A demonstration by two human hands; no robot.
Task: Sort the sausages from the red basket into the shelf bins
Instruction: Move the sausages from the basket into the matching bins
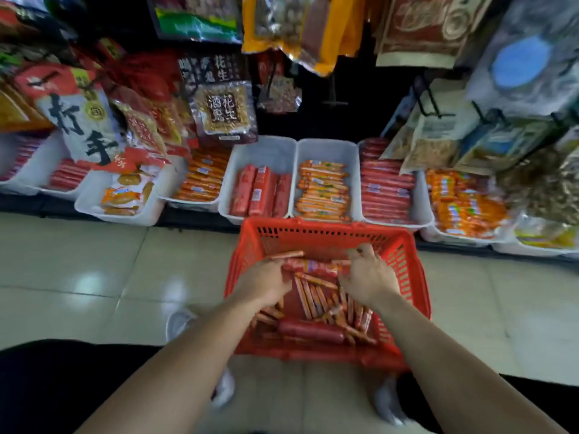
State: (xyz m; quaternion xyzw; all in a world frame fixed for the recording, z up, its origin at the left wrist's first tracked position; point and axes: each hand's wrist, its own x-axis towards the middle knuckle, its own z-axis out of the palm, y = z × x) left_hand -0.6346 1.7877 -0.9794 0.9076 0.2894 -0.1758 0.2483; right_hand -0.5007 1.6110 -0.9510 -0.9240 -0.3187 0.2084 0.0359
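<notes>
The person has bare forearms [175,364] running to a left hand [266,285] and a right hand [371,277], plain black trousers [47,386] showing on both sides below the red basket [313,228], and blurred whitish shoes [387,402] just beneath its near edge.

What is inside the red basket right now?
Many thin orange sausages and one thick red sausage lie in the red basket. The left hand and right hand hide part.

Viewpoint: we look from the person's head through one wide-angle camera.
Direction: we face forward and down toward the row of white plastic shelf bins [266,151].
Nearness: we sit close above the red perforated plastic basket [313,236] on the pale tiled floor [78,261].
</notes>
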